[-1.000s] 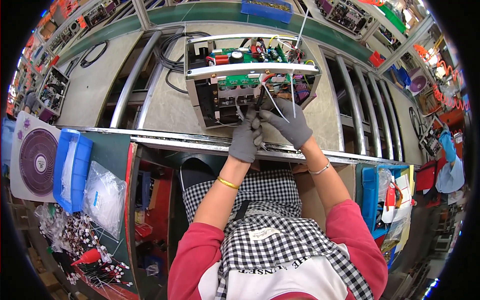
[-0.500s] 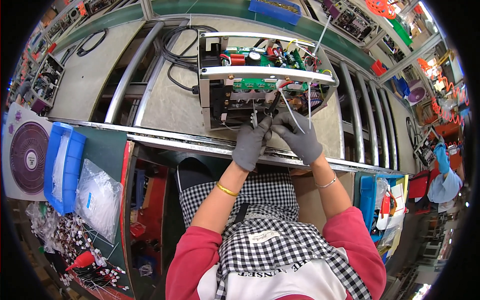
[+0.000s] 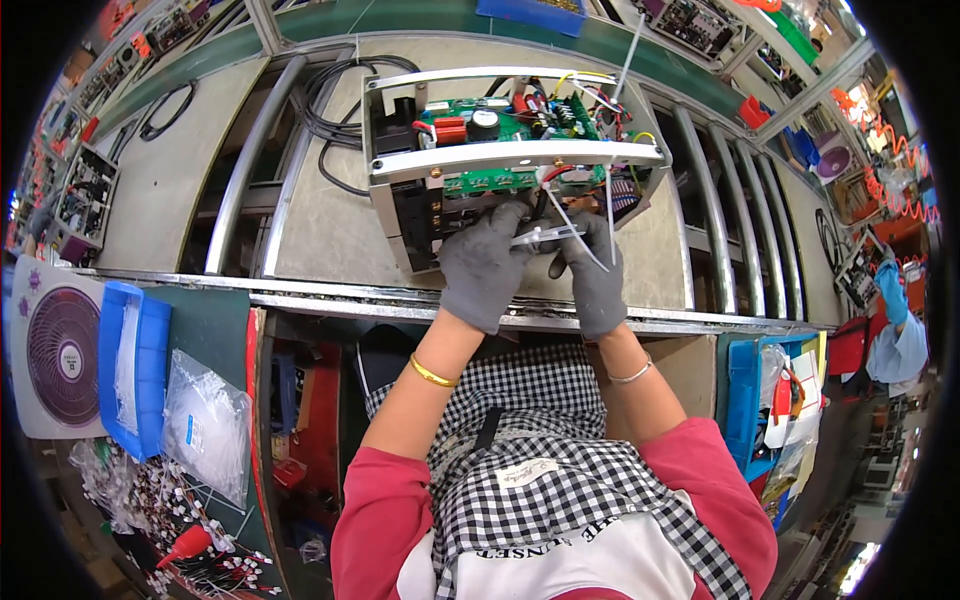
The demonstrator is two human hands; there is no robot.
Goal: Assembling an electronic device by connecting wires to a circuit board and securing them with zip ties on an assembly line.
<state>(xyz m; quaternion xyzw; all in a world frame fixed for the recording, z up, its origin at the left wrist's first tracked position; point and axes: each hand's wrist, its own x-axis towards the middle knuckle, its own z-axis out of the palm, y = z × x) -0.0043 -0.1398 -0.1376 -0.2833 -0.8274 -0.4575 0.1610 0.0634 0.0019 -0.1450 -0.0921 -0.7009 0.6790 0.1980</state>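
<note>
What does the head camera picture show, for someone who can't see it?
Two grey-gloved hands, left hand and right hand, hold white cable ties at an open metal box of green circuit boards on a conveyor. A blue tray sits left.

An open metal chassis with green circuit boards is seen on the conveyor. At its front edge, a white cable tie is pinched between the gloved left hand and right hand. Left of the chassis, black cables are coiled.

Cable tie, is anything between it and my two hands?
Nothing visible: both gloved hands, left hand and right hand, already pinch the cable tie between them, in front of the open chassis.
</note>
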